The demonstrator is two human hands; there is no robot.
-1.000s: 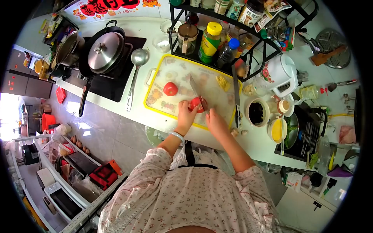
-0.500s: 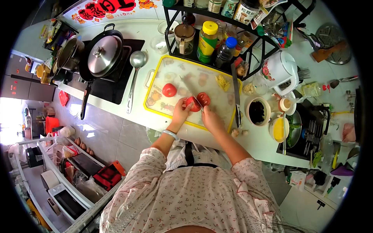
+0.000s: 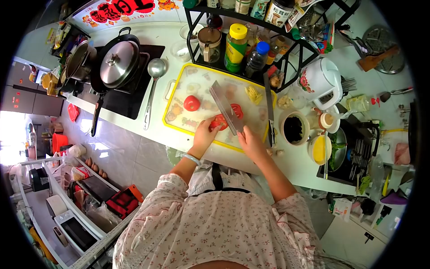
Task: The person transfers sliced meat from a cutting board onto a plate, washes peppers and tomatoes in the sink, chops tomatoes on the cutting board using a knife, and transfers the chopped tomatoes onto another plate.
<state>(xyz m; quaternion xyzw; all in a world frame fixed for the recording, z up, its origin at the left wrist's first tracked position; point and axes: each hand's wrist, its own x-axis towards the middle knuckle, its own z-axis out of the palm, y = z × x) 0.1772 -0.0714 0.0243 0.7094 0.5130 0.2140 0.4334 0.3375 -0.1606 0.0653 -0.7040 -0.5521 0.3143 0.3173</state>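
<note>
The two hands are apart from each other, each busy with its own thing above the near edge of the board point(image 3: 255, 122). The right hand point(image 3: 251, 141) is closed round the handle of a cleaver point(image 3: 225, 106), whose blade slants away forward and to the left, its broad side showing. The left hand point(image 3: 204, 135) has its fingertips on a cut tomato point(image 3: 218, 122), just left of the blade; whether the blade touches it, I cannot tell. Past the blade, ahead of the right hand, lie red slices point(image 3: 237, 110), partly hidden by the metal. A second tomato point(image 3: 191, 103) rests on the board, forward and slightly left of the left hand. Pale yellow strips point(image 3: 253, 95) sit straight ahead of the right hand, with a long knife point(image 3: 270, 110) to their right along the board's edge. On the counter point(image 3: 172, 140), forward and left of the left hand, is a ladle point(image 3: 156, 70); right of the right hand is a bowl point(image 3: 283, 127) of something dark.
</note>
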